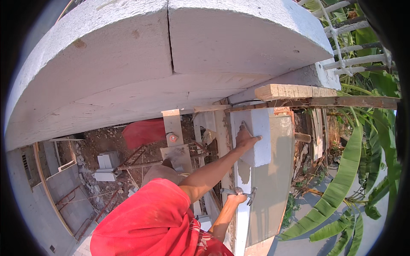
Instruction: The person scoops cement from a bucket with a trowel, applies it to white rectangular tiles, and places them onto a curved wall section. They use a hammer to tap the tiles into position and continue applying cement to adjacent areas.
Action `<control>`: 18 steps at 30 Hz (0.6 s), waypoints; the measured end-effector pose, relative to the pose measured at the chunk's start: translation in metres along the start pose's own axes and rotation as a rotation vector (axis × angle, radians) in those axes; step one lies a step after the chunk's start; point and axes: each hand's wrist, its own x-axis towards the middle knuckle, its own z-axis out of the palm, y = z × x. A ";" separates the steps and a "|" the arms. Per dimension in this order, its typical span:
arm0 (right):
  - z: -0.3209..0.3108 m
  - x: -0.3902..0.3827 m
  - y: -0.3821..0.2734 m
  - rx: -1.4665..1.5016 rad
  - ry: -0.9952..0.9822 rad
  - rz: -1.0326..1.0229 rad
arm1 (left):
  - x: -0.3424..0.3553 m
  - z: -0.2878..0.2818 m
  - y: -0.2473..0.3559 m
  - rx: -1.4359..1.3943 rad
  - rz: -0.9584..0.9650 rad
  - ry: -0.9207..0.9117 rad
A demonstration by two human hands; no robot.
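Observation:
My left hand (247,138) lies spread on a white lightweight building block (261,141), its thumb and fingers apart on the surface. Below it in the view, my right hand (237,198) is closed round the grey handle of a hammer (252,196), whose dark head sticks out to the right. The block sits on a narrow ledge beside a grey-beige flat surface (273,183). A patch of grey mortar (244,171) shows at the block's near end, and a white strip (242,224) runs on from there.
A high wall of pale blocks (239,40) curves across the top. A timber beam (294,92) crosses above the block. Scaffold planks (173,128), a red sheet (144,133) and stacked blocks (107,164) lie below left. Banana leaves (333,192) and a white metal grille (350,62) stand right.

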 end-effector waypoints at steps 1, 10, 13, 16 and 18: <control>0.011 0.003 0.005 0.060 -0.011 0.044 | -0.001 0.002 0.002 -0.006 0.013 0.002; 0.019 -0.035 0.029 -0.270 -0.287 0.191 | 0.010 0.003 -0.015 -0.019 0.033 0.068; 0.027 -0.031 0.029 -0.317 -0.315 0.246 | 0.011 0.000 -0.012 -0.026 0.020 0.049; 0.026 -0.027 0.030 -0.351 -0.336 0.148 | 0.006 -0.002 -0.007 -0.062 0.005 0.020; 0.034 -0.032 0.034 -0.347 -0.318 0.109 | 0.005 -0.002 -0.008 -0.057 0.013 0.030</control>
